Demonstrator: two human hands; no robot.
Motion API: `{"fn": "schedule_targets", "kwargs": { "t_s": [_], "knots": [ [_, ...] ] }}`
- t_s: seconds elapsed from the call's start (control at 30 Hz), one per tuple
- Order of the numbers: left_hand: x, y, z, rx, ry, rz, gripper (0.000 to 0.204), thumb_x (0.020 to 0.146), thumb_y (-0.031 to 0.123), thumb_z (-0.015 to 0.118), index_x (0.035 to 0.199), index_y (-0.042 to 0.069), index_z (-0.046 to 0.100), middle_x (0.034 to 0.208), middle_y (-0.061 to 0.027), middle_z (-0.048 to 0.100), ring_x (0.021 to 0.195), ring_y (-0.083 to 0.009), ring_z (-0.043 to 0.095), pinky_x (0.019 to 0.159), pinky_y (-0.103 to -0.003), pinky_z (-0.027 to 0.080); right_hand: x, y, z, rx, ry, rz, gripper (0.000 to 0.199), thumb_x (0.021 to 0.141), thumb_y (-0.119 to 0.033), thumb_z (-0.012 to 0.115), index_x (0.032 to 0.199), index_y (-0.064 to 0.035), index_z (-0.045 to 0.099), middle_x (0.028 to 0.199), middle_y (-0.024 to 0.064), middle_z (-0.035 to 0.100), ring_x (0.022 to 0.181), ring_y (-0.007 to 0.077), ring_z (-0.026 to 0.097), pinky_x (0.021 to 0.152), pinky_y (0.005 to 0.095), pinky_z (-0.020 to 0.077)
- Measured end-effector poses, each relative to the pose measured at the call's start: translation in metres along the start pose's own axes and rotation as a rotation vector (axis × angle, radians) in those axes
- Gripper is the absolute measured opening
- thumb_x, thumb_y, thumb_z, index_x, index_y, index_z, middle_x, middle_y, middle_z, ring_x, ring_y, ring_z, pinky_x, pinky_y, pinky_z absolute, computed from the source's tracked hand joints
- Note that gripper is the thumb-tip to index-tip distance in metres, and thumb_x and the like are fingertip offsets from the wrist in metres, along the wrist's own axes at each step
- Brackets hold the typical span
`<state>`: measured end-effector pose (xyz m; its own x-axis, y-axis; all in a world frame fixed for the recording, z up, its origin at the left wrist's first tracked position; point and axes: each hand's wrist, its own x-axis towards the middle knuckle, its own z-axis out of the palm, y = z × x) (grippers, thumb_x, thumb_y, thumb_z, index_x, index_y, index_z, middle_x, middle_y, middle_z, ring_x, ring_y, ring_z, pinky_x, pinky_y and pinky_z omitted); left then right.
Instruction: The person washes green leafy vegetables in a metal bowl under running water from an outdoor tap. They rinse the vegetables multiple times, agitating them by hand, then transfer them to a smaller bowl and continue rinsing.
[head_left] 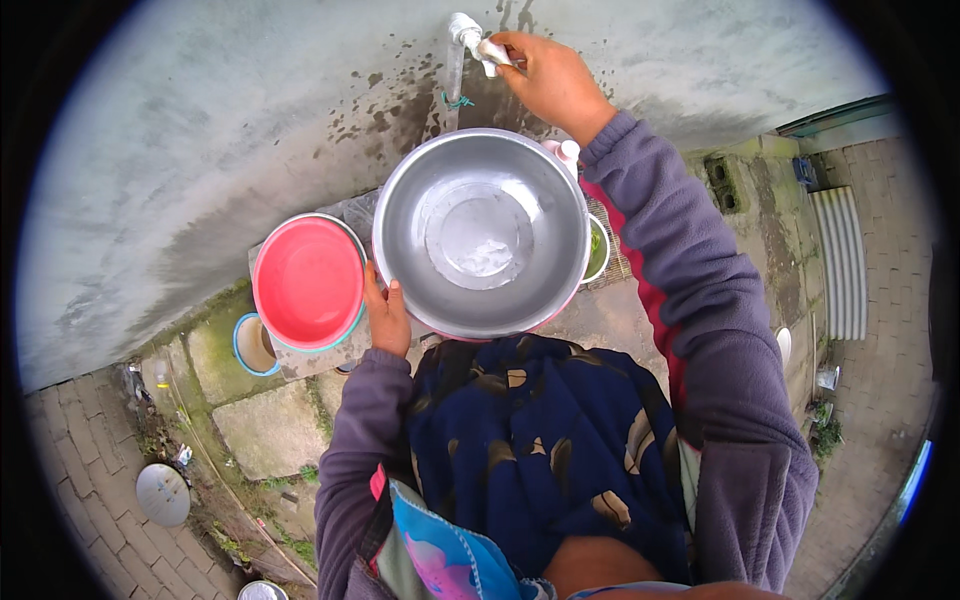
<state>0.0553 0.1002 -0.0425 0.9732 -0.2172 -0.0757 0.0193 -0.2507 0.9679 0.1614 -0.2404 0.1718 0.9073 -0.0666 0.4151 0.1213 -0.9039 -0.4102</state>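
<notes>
A large silvery metal basin (405,250) sits below the tap, bright glints on its bottom; whether these are water or bare metal I cannot tell. My left hand (388,318) grips its left rim, thumb and fingers at the edge. Up at the wall, my right hand (553,82) pinches the handle of a white tap (466,32) on an upright pipe (453,88). A red plastic basin (308,282) rests just left of the metal one, inside another basin whose pale rim shows around it.
Behind everything rises a grey, water-spotted wall (220,110). A white-rimmed container with something green (597,248) and a pinkish bottle (568,151) stand right of the metal basin. A blue-rimmed bucket (255,345) is at the lower left. Corrugated sheet (840,262) lies at far right.
</notes>
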Motion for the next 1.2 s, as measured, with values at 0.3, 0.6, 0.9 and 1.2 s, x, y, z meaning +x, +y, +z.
{"fn": "schedule_targets", "kwargs": {
  "t_s": [0.3,0.6,0.9,1.2],
  "knots": [
    [0.005,0.002,0.004,0.072,-0.032,0.068,0.058,0.103,0.019,0.047,0.149,-0.007,0.025,0.148,-0.0249,0.038,0.137,-0.0334,0.039,0.113,-0.039,0.030,-0.003,0.007,-0.011,-0.163,-0.087,-0.134,0.037,0.093,-0.021,0.061,0.130,-0.0155,0.058,0.118,0.0115,0.066,0.100,0.0337,0.064,0.086,0.0434,0.0520],
    [-0.005,-0.001,-0.020,-0.116,-0.062,-0.201,0.051,0.107,0.025,0.039,0.151,0.004,0.029,0.150,-0.0154,0.040,0.134,-0.0292,0.045,0.107,-0.042,0.040,-0.220,0.207,0.014,0.434,0.392,0.695,0.045,0.093,-0.022,0.064,0.131,-0.0008,0.053,0.117,0.0175,0.067,0.104,0.0249,0.065,0.090,0.0342,0.0510],
    [-0.039,-0.016,-0.024,-0.041,0.145,-0.503,0.052,0.106,0.036,0.038,0.151,0.010,0.031,0.149,-0.0121,0.041,0.131,-0.0303,0.048,0.105,-0.044,0.043,-0.559,0.311,0.217,0.013,-0.421,1.382,0.052,0.086,-0.025,0.069,0.132,-0.0068,0.054,0.103,0.0220,0.064,0.094,0.0360,0.064,0.084,0.0418,0.0532],
    [-0.071,-0.008,-0.027,0.014,0.229,-0.570,0.057,0.104,0.042,0.041,0.152,0.013,0.030,0.152,-0.0113,0.038,0.128,-0.0310,0.049,0.105,-0.044,0.042,-0.509,0.319,0.253,1.310,0.323,2.090,0.019,0.095,-0.027,0.061,0.094,-0.0094,0.055,0.071,0.0036,0.053,0.061,0.0181,0.052,0.064,0.0386,0.0529]
  ]
}}
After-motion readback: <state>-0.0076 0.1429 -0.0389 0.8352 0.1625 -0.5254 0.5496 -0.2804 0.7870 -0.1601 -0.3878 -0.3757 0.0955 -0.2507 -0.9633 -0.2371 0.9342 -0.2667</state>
